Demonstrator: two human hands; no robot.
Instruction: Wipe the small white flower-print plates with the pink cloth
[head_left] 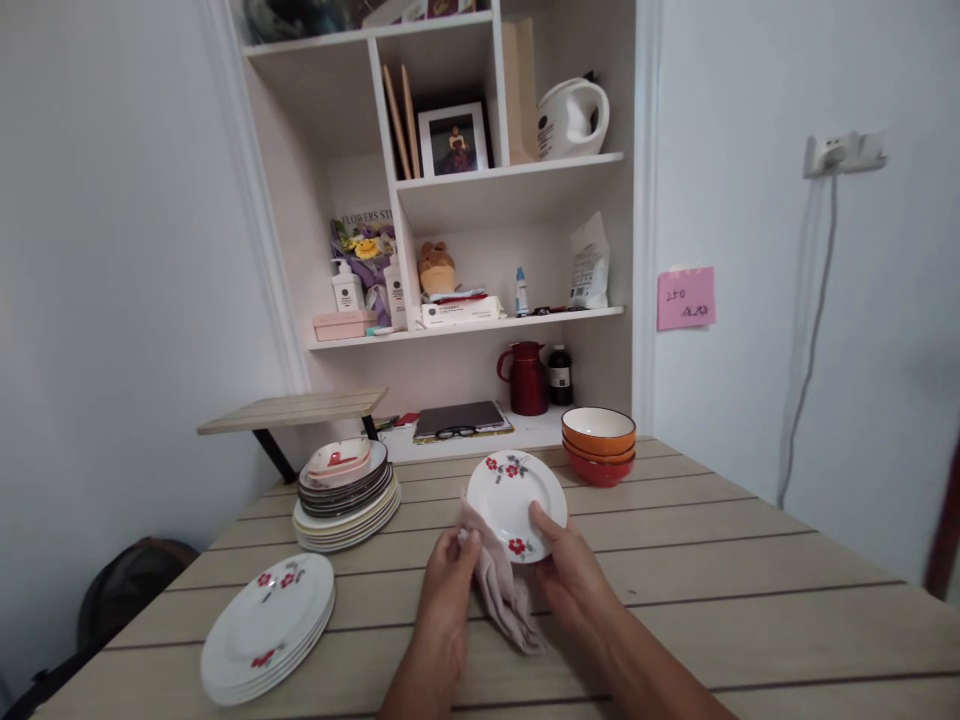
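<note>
Right hand [571, 572], fingers closed, held 1 flowered plate [512, 512] above the table [720, 560] | left hand [448, 578] pinched a pink cloth [496, 580] at the plate's left rim | stacked bowls [600, 445] stood beyond

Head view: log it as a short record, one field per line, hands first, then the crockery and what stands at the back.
Left hand: grips cloth
Right hand: holds plate, thumb on its face
Plate: white, red flowers, raised above table
Cloth: pale pink, hanging, against plate's lower left edge
Front left: flowered stack
Behind it: mixed stack, pink dish on top
Right: orange and red bowls, nested
Back: red jug beside dark bottle
</note>
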